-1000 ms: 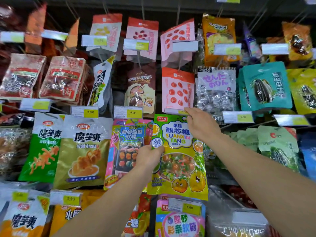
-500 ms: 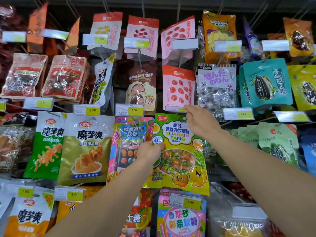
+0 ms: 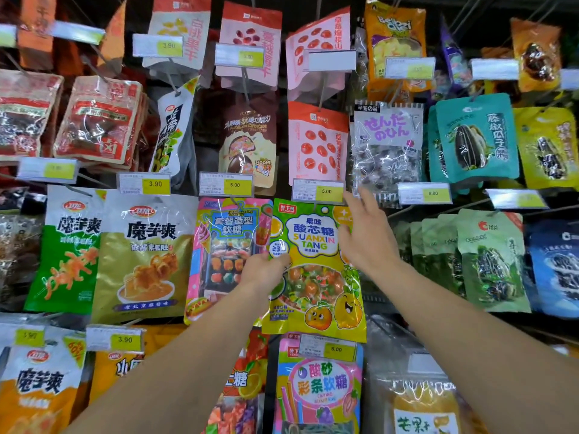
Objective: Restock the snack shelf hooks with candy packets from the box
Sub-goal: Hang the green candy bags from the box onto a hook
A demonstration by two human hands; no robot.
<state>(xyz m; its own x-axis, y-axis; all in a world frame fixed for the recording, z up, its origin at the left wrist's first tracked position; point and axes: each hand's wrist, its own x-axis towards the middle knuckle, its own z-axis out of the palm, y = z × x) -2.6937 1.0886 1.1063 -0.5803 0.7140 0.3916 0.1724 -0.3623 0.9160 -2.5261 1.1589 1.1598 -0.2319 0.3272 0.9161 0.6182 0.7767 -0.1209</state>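
Observation:
A green and yellow candy packet (image 3: 316, 277) printed "SUANXIN TANG" hangs in the middle of the hook wall, under a 5.00 price tag (image 3: 319, 190). My left hand (image 3: 262, 272) pinches the packet's left edge about halfway up. My right hand (image 3: 365, 233) is at its upper right corner with fingers spread and relaxed, holding nothing. Whether the fingertips touch the packet I cannot tell. The box is not in view.
A pink gummy packet (image 3: 230, 255) hangs directly left of the candy packet. Beneath it is a pink strip-candy packet (image 3: 319, 389). A clear bag of wrapped sweets (image 3: 387, 151) hangs above right, green seed packets (image 3: 488, 261) to the right. Price-tag hooks stick out between rows.
My right hand has let go of the packet's top right corner and opened its fingers, drawing slightly back. My left hand stays on the left edge. The view has moved closer to the shelf.

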